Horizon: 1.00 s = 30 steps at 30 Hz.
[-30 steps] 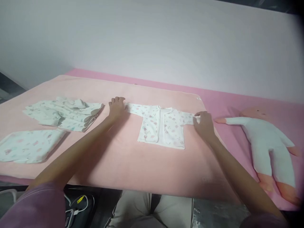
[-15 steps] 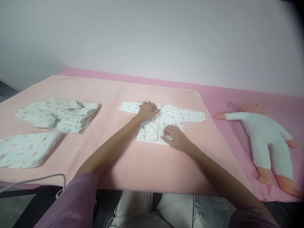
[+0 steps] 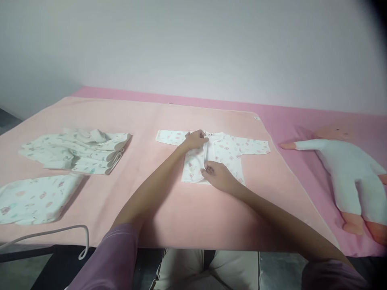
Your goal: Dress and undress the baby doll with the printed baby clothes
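Note:
A small white baby shirt [image 3: 229, 151] with a pink print lies flat on the peach cloth [image 3: 181, 217], sleeves spread to both sides. My left hand [image 3: 196, 139] is at the neckline, fingers curled and closed on the upper part of the shirt's front edge. Lower down, my right hand [image 3: 218, 175] pinches the same front panel near the hem, thumb against curled fingers. Between the two hands the panel's edge stands slightly lifted, and plain white fabric shows beside it.
On the left lie a pile of printed baby clothes [image 3: 81, 151] and a folded printed cloth [image 3: 36, 199]. A white cable [image 3: 54, 230] hangs by the table's front edge. At the right a doll [image 3: 347, 169] in white lies on a pink mat [image 3: 281, 125]. Behind stands a pale wall [image 3: 193, 48].
My right hand has moved left onto the shirt's front panel and closed on its edge. That edge is now raised. The whole view has shifted slightly.

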Each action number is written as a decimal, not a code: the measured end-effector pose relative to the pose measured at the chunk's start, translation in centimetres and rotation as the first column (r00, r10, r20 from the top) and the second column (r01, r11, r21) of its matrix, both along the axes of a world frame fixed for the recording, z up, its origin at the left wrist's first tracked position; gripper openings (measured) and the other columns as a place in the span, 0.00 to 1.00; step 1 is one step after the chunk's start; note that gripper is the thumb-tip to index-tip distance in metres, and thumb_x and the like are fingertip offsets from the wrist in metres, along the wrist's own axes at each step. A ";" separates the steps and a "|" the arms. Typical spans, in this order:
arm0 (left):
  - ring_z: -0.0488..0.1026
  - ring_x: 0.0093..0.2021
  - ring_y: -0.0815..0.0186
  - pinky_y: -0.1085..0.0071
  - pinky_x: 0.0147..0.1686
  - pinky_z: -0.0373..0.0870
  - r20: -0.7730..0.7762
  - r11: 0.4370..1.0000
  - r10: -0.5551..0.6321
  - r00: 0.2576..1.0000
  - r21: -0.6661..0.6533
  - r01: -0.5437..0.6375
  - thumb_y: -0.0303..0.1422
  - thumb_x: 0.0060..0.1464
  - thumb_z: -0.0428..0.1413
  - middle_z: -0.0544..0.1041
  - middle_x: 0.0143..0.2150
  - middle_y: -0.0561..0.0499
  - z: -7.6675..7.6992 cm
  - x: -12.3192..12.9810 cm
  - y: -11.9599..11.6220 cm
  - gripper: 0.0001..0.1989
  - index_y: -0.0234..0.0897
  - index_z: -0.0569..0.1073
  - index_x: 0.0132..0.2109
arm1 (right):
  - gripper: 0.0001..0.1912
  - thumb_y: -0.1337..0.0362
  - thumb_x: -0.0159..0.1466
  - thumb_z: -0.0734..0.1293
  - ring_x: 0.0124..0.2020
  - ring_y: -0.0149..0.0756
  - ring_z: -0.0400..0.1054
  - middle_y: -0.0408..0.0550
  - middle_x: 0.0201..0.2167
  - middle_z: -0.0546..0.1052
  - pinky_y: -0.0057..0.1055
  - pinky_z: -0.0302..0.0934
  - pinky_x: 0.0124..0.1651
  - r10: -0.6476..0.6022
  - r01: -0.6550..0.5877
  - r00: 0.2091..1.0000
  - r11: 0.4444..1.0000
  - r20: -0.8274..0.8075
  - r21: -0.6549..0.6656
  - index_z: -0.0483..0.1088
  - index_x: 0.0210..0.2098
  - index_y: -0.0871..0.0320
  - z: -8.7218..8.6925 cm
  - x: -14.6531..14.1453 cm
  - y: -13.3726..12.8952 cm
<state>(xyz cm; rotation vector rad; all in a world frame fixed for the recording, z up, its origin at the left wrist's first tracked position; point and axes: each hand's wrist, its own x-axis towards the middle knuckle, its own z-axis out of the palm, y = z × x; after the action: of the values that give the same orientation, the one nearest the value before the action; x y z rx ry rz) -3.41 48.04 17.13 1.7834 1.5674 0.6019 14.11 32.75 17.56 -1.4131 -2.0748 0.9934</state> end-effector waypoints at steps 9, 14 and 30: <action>0.82 0.42 0.60 0.68 0.37 0.73 0.052 0.996 0.051 0.997 -0.072 -0.047 0.36 0.64 0.66 0.85 0.50 0.47 2.0 -7.4 2.1 0.12 0.42 0.77 0.53 | 0.09 0.56 0.80 0.68 0.62 0.45 0.74 0.51 0.58 0.81 0.44 0.71 0.64 0.424 -0.354 0.885 0.881 -0.191 0.315 0.75 0.56 0.51 -0.5 -5.9 1.9; 0.83 0.48 0.57 0.67 0.42 0.75 -0.066 0.993 0.121 0.990 0.008 -0.121 0.39 0.67 0.64 0.86 0.52 0.46 0.5 -9.2 2.4 0.10 0.42 0.77 0.51 | 0.24 0.60 0.84 0.60 0.81 0.47 0.61 0.50 0.79 0.70 0.57 0.56 0.84 0.534 -0.522 0.841 0.764 0.082 0.379 0.70 0.76 0.50 -3.0 -5.8 2.2; 0.57 0.81 0.45 0.43 0.79 0.54 -0.405 0.932 -0.064 0.912 0.302 0.199 0.45 0.78 0.45 0.64 0.83 0.41 -2.1 -4.8 0.8 0.27 0.43 0.70 0.75 | 0.38 0.45 0.85 0.56 0.89 0.50 0.42 0.57 0.86 0.50 0.59 0.34 0.90 0.601 -0.670 0.742 0.667 0.296 0.326 0.52 0.86 0.60 -4.1 -5.6 0.2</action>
<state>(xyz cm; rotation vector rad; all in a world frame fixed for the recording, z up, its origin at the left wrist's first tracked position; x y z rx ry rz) -8.22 48.86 15.03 2.3694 1.6509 0.4907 8.53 32.92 13.51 -0.5417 -2.7874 0.5931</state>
